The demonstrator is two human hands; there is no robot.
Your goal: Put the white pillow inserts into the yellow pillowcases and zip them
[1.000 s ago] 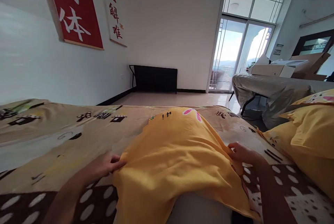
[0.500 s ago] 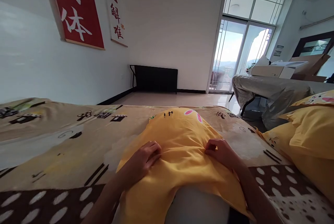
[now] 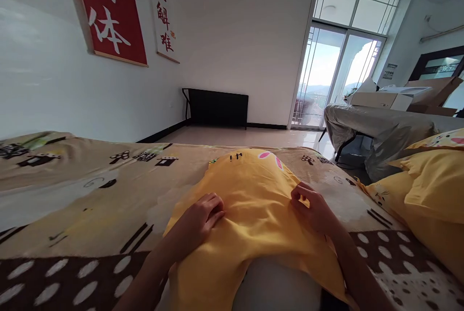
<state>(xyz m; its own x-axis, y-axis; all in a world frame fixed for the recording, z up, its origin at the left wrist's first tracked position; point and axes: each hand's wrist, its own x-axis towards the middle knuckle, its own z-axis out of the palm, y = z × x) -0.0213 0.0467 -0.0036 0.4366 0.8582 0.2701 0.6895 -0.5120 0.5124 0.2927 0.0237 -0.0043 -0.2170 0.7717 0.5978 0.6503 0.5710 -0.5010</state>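
Note:
A yellow pillowcase (image 3: 246,224) with pink rabbit ears and dark lettering lies spread in front of me on the patterned blanket (image 3: 137,195). Its near edge arches over a smooth whitish form (image 3: 277,284), which looks like a pillow and is mostly covered. My left hand (image 3: 205,214) is closed with its fingers pinching the cloth left of the middle. On the right side, my right hand (image 3: 310,204) has curled fingers and thumb gripping the fabric near its edge. Soft creases run between the two hands.
More yellow bedding (image 3: 431,190) is heaped at the right. Beyond it stands a plastic-covered table (image 3: 380,120) bearing a white box (image 3: 377,99) and cardboard. A black panel (image 3: 219,108) leans against the back wall, left of a glass door (image 3: 326,74).
My right hand has shifted slightly right and up along the pillowcase, and the creases near it have eased. My left hand stays nearly in place. The view has tilted a little.

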